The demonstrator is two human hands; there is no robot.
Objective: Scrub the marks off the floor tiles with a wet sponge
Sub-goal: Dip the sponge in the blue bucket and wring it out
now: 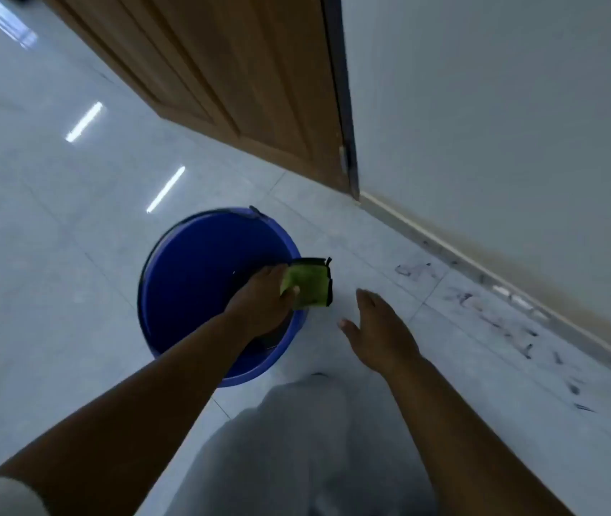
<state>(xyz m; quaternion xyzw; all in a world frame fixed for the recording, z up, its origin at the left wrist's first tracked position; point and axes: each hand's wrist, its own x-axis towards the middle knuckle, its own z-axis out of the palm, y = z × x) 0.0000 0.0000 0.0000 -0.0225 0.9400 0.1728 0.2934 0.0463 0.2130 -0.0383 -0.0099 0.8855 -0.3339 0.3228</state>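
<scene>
My left hand (pixel 259 297) grips a green sponge (pixel 309 284) with a dark scouring side, holding it above the right rim of a blue bucket (pixel 184 292). Flat and empty, with its fingers apart, my right hand (pixel 378 329) hovers over the pale tiles just right of the bucket. Dark and reddish scribble marks (pixel 483 307) spread across the tiles along the skirting to the right, reaching toward the frame's right edge. The bucket's inside is dark and its contents are hard to make out.
A wooden door (pixel 222 68) stands behind the bucket, with a pale wall (pixel 501 124) and skirting board (pixel 445 251) running to the right. Glossy tiled floor (pixel 35 255) extends to the left. My knee in light trousers (pixel 296 441) fills the lower middle.
</scene>
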